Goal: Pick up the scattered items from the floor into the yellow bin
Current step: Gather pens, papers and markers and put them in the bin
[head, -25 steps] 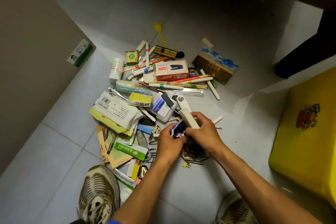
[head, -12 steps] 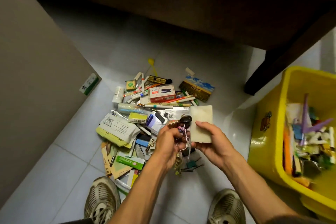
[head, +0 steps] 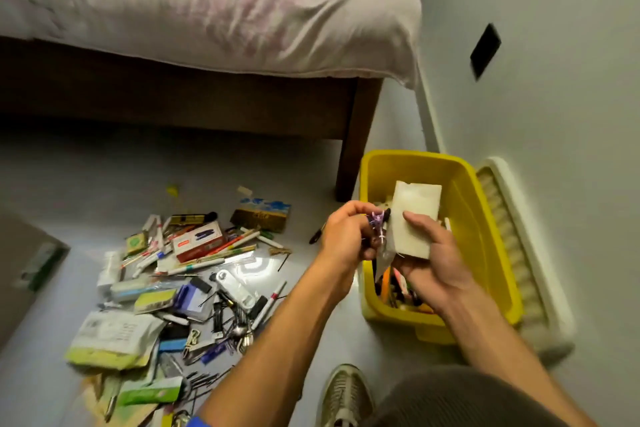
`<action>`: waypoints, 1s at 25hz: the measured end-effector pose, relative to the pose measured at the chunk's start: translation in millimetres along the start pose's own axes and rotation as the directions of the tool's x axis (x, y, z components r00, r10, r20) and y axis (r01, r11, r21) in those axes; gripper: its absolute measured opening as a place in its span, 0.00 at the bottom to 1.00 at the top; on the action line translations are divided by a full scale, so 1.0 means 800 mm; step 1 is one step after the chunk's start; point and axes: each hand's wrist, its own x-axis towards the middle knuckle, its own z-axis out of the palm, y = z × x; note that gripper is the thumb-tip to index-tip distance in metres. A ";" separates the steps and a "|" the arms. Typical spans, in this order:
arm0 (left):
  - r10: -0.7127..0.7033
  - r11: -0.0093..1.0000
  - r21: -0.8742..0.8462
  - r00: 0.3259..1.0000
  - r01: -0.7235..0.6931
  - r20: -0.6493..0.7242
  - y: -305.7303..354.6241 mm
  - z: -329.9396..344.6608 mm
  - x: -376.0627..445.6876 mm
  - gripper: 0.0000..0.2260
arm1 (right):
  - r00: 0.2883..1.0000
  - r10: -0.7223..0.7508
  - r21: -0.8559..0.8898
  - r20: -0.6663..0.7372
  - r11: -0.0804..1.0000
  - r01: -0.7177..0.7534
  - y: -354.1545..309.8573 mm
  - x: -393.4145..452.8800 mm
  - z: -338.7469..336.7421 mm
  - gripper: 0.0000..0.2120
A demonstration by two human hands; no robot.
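Now we hold both hands over the near-left part of the yellow bin point(head: 485, 218), forearms reaching up from the bottom of the view. Our right hand point(head: 429, 253) is palm up with the fingers curled under a pale block point(head: 414, 218) and the thumb pressed on its face; the block is a flat off-white rectangle with soft corners, tilted up over the bin's opening. Our left hand point(head: 343, 236) is closed round a small bundle point(head: 377, 225) (purple bits, a dark piece and thin wire show between the fingers; what it is we cannot tell), held just beside the block at the bin's left wall.

The bin stands on the floor by the bed leg point(head: 356, 135), with a white lid point(head: 530, 253) lying against its right side by the wall. Inside it we see a jumble of coloured items.

The pile point(head: 180, 281) lies on the tiles to the left: pens, a red box point(head: 199, 241), packets, hairpins and clips, a picture card point(head: 261, 213). One shoe point(head: 346, 395) shows at the bottom.
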 end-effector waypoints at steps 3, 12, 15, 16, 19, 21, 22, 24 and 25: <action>-0.091 0.993 -0.066 0.990 0.098 0.104 0.002 0.073 0.020 0.09 | 0.989 -0.107 -0.051 -0.098 0.993 0.103 -0.051 -0.005 -0.047 0.14; -0.011 0.998 -0.068 0.972 -0.005 -0.234 -0.082 -0.022 0.025 0.12 | 0.955 -0.258 -0.564 -0.150 0.815 0.132 0.025 0.013 -0.055 0.09; -0.070 0.998 -0.033 0.932 0.062 -0.354 -0.103 -0.080 0.030 0.14 | 0.978 -0.206 -0.676 -0.021 0.724 0.137 0.083 0.024 -0.027 0.10; -0.084 0.996 -0.025 0.924 0.081 -0.373 -0.110 -0.097 0.035 0.15 | 0.986 -0.168 -0.684 0.009 0.718 0.129 0.105 0.030 -0.020 0.10; -0.099 0.993 0.014 0.916 0.114 -0.390 -0.129 -0.138 0.055 0.15 | 0.994 -0.105 -0.770 0.005 0.634 0.071 0.175 0.064 -0.015 0.12; -0.103 0.989 0.061 0.916 0.137 -0.387 -0.142 -0.165 0.073 0.13 | 0.981 -0.161 -0.910 -0.110 0.412 -0.034 0.218 0.099 -0.030 0.15; -0.107 0.984 0.093 0.918 0.153 -0.383 -0.150 -0.180 0.081 0.12 | 0.961 -0.185 -0.942 -0.207 0.304 -0.144 0.236 0.116 -0.041 0.18; -0.107 0.974 0.148 0.919 0.174 -0.379 -0.165 -0.208 0.092 0.12 | 0.908 -0.171 -0.921 -0.382 0.156 -0.358 0.266 0.139 -0.062 0.23; -0.105 0.971 0.158 0.914 0.179 -0.391 -0.173 -0.223 0.095 0.12 | 0.899 -0.167 -0.914 -0.405 0.074 -0.398 0.283 0.144 -0.068 0.23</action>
